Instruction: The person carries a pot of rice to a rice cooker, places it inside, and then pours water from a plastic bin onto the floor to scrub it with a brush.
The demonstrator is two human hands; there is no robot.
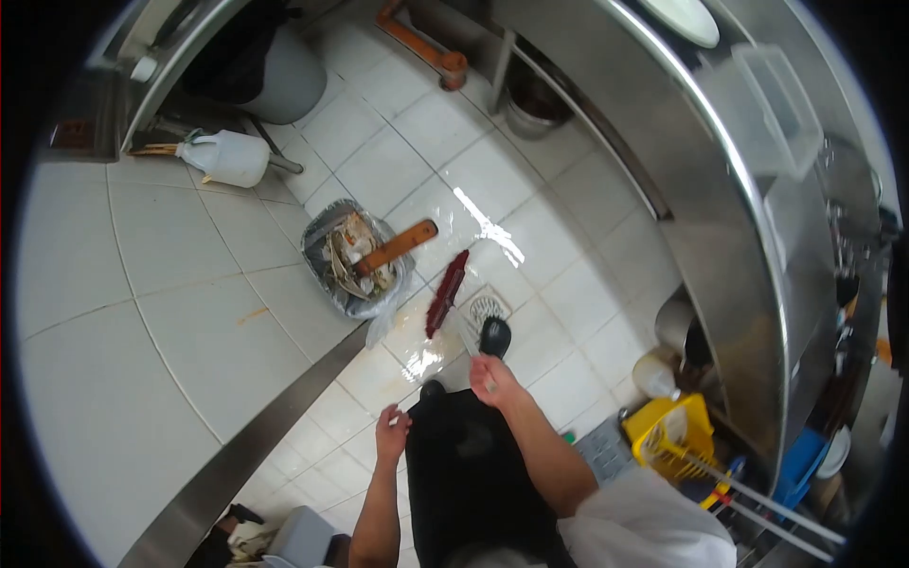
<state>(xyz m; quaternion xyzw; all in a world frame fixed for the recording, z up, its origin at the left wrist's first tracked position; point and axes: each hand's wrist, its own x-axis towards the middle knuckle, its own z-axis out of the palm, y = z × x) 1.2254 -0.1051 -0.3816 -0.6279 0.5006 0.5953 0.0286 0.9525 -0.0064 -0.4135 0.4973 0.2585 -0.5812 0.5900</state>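
Observation:
My right hand (pixel 494 380) is closed round the pale handle of a broom, whose dark red bristle head (pixel 447 294) rests on the wet tiled floor beside a round drain (pixel 488 308). In front of my body at the left, my left hand (pixel 393 434) holds nothing that shows, its fingers loosely curled and partly apart. Beyond it stands a lined bin (pixel 327 284) full of waste, with a brown wooden handle (pixel 398 248) sticking out. My black shoe (pixel 494 336) is next to the drain.
A tiled counter (pixel 218 312) with a metal edge runs along the left, a white jug (pixel 225 157) at its far end. Steel counters (pixel 653 114) curve along the right. A yellow mop bucket (pixel 677 426) stands at the lower right. An orange pipe (pixel 417 47) is at the back.

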